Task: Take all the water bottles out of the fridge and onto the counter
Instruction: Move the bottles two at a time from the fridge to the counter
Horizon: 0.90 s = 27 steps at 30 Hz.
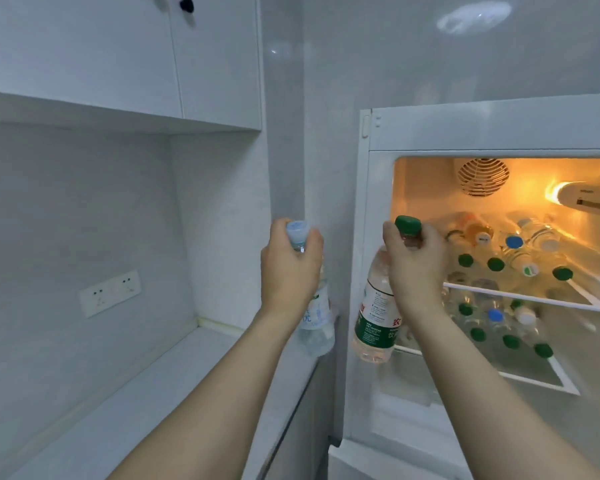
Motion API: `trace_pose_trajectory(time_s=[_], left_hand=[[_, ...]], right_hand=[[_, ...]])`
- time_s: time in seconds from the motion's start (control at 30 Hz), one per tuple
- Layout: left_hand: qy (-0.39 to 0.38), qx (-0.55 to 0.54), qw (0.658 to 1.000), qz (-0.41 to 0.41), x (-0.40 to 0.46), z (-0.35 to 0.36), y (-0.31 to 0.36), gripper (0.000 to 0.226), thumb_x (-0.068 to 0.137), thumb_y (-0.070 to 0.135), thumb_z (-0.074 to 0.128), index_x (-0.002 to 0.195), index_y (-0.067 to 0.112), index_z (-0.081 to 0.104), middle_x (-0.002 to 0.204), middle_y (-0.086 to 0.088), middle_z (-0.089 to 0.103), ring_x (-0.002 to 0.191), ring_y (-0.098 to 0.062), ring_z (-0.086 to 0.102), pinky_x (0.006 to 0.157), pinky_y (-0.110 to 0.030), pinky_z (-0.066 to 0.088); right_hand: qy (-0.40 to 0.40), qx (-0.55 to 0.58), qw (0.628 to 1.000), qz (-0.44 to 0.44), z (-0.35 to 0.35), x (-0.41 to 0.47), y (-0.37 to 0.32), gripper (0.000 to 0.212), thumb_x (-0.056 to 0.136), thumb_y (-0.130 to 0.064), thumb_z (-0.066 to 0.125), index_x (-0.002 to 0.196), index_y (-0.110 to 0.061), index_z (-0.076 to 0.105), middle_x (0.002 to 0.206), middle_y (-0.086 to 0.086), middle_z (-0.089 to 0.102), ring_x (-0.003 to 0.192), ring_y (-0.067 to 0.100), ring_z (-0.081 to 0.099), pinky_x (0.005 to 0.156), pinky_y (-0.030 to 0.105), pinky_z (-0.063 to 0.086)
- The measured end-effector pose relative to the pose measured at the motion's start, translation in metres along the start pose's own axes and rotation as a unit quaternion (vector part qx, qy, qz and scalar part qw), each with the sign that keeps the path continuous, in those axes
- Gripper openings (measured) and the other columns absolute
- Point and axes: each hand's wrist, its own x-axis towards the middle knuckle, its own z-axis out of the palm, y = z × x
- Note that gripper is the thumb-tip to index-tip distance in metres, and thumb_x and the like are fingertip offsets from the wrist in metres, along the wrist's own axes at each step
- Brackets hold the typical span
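The fingers (310,242) of the left hand (288,271) are curled tight around the neck of a pale-blue-capped water bottle (314,317), which hangs in the middle of the frame above the right end of the grey counter (174,386). The right hand (416,268) grips in the same way the neck of a green-capped water bottle (374,317), a little tilted, just in front of the left edge of the open fridge (465,129). Both bottles are lifted, touching no surface. At the right of the frame, many more bottles (499,271) with green, blue and white caps stand on two lit shelves (534,299) inside. A wall socket (110,293) sits at the left.
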Motion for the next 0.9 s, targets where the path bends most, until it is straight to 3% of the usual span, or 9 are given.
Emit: trace_pose_trajectory(time_s=[0.2,0.43,0.67,0.9], left_hand=[[0.067,0.119,0.991,-0.001,-0.013,-0.085,-0.022,0.018,0.091,0.034,0.057,0.095,0.018,0.05,0.07,0.007,0.058,0.056,-0.004,0.051,0.051,-0.014,0.037],[0.165,0.177,0.968,-0.059,-0.047,-0.168,-0.048,0.014,0.092,0.026,0.059,0.096,0.016,0.051,0.069,0.007,0.056,0.054,-0.002,0.05,0.052,-0.014,0.039],[0.215,0.261,0.931,-0.137,-0.114,-0.243,-0.063,0.02,0.094,0.032,0.058,0.104,0.017,0.048,0.076,0.006,0.06,0.059,0.0,0.054,0.054,-0.013,0.042],[0.279,0.317,0.887,-0.188,-0.199,-0.334,-0.029,0.02,0.096,0.033,0.058,0.106,0.019,0.048,0.073,0.006,0.059,0.056,-0.003,0.052,0.054,-0.02,0.045]], right_hand=[[-0.102,0.086,0.991,0.019,0.06,-0.065,-0.005,0.009,0.087,-0.024,0.068,0.084,-0.024,0.06,0.077,-0.014,0.061,0.069,-0.01,0.056,0.067,0.006,0.041],[-0.245,0.151,0.955,0.074,0.124,-0.139,0.008,0.01,0.087,-0.028,0.068,0.085,-0.023,0.06,0.079,-0.014,0.061,0.074,-0.005,0.055,0.072,0.01,0.042],[-0.393,0.204,0.889,0.115,0.164,-0.227,0.001,0.011,0.089,-0.024,0.067,0.089,-0.018,0.059,0.08,-0.012,0.06,0.069,-0.008,0.056,0.066,0.005,0.041],[-0.537,0.216,0.808,0.109,0.174,-0.325,-0.037,0.011,0.093,-0.032,0.061,0.096,-0.023,0.054,0.087,-0.012,0.06,0.075,-0.01,0.057,0.069,0.008,0.043]])
